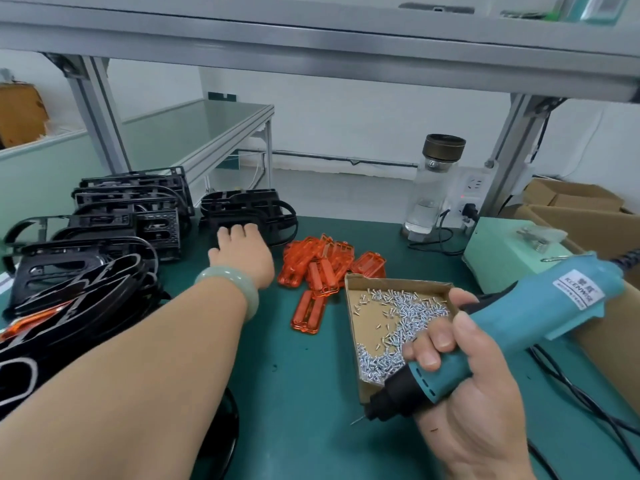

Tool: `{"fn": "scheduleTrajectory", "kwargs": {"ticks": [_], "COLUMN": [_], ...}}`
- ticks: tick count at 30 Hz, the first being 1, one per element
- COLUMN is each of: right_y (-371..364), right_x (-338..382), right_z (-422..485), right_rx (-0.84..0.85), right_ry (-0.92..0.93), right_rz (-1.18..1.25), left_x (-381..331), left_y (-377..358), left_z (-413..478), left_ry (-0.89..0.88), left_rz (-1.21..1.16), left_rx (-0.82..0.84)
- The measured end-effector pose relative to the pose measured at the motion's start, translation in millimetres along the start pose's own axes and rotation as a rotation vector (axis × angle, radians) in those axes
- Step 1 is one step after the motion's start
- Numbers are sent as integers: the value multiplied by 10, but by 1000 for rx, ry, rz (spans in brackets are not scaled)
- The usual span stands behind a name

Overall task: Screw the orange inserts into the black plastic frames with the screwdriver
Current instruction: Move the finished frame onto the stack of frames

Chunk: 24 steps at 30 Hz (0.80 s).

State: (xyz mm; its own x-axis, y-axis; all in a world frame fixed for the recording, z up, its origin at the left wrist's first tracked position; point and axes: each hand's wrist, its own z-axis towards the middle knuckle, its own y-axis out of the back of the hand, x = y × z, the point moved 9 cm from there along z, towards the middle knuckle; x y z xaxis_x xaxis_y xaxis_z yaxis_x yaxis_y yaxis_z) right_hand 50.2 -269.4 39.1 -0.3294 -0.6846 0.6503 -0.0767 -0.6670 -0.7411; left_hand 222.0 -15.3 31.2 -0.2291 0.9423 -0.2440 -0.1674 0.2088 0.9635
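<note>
Bench (294,393): green mat, under a grey aluminium shelf frame (311,39), white wall behind.

Black frames (131,209) are piled in several stacks along the left edge of the bench. A separate stack of frames (249,206) sits further back, near centre. A heap of orange inserts (322,268) is seen mid-bench, just right of that stack. One single insert (308,313) lies flat at the heap's near side.

A cardboard tray (367,303) is set beside the heap. It is partly filled with small silver screws (415,317).

Left grip (242,258), a bare hand with a pale green bangle (228,282) at the wrist, is stretched forward. Its fingers are laid on the near edge of the separate stack. The fingertips are hidden, so it cannot be told whether the edge is clasped or only touched.

Right grip (478,393) is clamped on the teal electric screwdriver (571,299). Fingers and thumb are wrapped round the lower barrel. The tool is held tilted above the tray's near corner, with the bit pointed down-left and clear of the mat. A black cable is run from its rear end.

At back right, a glass bottle (436,188) with a dark cap, a wall socket strip (474,192), a pale green box (502,251) and open cartons (571,202) are noted.
</note>
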Motion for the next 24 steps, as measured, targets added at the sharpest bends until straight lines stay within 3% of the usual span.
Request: {"fn": "scheduleTrajectory", "kwargs": {"ticks": [8, 13, 24], "right_y": [37, 29, 6], "right_x": [-37, -14, 26], "right_z": [35, 26, 5], "right_rx": [-42, -14, 19], "right_ry": [25, 33, 14], "right_rz": [-13, -18, -21], "left_x": [139, 77, 246], "left_y": [-141, 4, 74], "left_z": [263, 174, -314], "left_ry": [-43, -109, 31], "left_rz": [187, 328, 184], "left_rx": [149, 70, 76]}}
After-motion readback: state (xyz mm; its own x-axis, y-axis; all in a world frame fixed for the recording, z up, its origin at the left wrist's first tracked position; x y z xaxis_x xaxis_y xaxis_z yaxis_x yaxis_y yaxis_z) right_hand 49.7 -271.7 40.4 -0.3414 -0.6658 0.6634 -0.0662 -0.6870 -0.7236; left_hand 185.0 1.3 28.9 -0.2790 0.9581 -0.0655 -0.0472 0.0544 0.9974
